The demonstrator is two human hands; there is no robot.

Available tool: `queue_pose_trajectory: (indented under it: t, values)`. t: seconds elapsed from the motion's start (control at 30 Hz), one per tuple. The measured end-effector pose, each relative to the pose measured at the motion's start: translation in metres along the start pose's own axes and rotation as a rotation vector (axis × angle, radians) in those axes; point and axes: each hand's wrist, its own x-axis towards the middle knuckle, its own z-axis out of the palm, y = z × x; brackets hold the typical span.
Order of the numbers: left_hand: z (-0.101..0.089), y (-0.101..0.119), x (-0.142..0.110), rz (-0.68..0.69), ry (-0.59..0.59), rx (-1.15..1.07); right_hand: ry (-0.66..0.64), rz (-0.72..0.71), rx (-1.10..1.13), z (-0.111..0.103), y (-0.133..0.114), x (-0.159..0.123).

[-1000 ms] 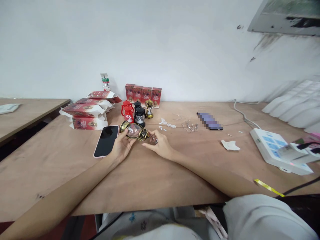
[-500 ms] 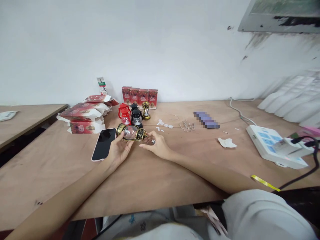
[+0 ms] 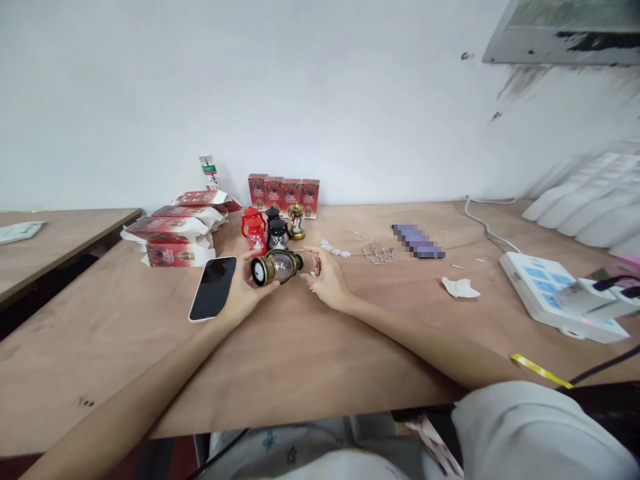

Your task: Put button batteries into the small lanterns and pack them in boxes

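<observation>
My left hand (image 3: 244, 293) grips a small gold toy lantern (image 3: 277, 267), held on its side just above the wooden table (image 3: 300, 347), with its round base turned toward me. My right hand (image 3: 325, 280) is at the lantern's other end, fingers curled around that end and a small piece I cannot make out. Just beyond stand a red lantern (image 3: 254, 230), a black lantern (image 3: 277, 233) and a small gold lantern (image 3: 297, 221).
A black phone (image 3: 214, 287) lies left of my hands. Red boxes (image 3: 284, 193) line the wall, flattened red cartons (image 3: 173, 237) are stacked at left. Small wire hooks (image 3: 380, 253), white bits (image 3: 336, 250), a crumpled paper (image 3: 460, 288) and a white device (image 3: 555, 297) lie to the right.
The gold lantern has been turned so its base now faces me, and lifted slightly. My right hand has shifted up to the lantern's end.
</observation>
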Motion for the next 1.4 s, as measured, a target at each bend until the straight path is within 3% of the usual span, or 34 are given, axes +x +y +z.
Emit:
queue_pose_trajectory:
  t: [0.1, 0.2, 0.3, 0.43, 0.53, 0.7, 0.97, 1.1, 1.27, 1.4]
  values:
    - [0.003, -0.005, -0.008, 0.072, -0.125, 0.223, 0.025, -0.298, -0.135, -0.001, 0.0, -0.005]
    - [0.005, -0.005, -0.016, 0.051, -0.228, 0.346, -0.084, -0.625, -0.326, 0.0, -0.003, -0.013]
    - [0.004, -0.005, -0.018, -0.002, -0.201, 0.425, -0.102, -0.767, -0.437, 0.0, -0.008, -0.018]
    - [0.002, -0.012, -0.013, -0.046, -0.097, 0.36, -0.09, -0.816, -0.433, 0.0, -0.014, -0.02]
    - [0.001, -0.017, -0.009, 0.005, -0.079, 0.212, -0.13, -0.865, -0.441, -0.001, -0.017, -0.02]
    - [-0.001, -0.017, -0.007, 0.048, -0.191, 0.159, -0.091, -0.935, -0.461, -0.004, -0.017, -0.021]
    - [-0.004, -0.019, -0.007, -0.005, -0.334, 0.126, -0.173, -1.064, -0.308, 0.001, -0.011, -0.021]
    - [-0.008, -0.015, -0.003, 0.062, -0.303, 0.261, -0.195, -0.958, -0.276, -0.001, -0.011, -0.019]
    - [-0.013, 0.0, 0.002, 0.081, -0.359, 0.293, -0.253, -0.855, -0.281, -0.003, -0.01, -0.019]
    - [-0.029, 0.025, 0.021, 0.116, -0.245, 0.335, -0.241, -0.847, -0.293, -0.002, -0.008, -0.02]
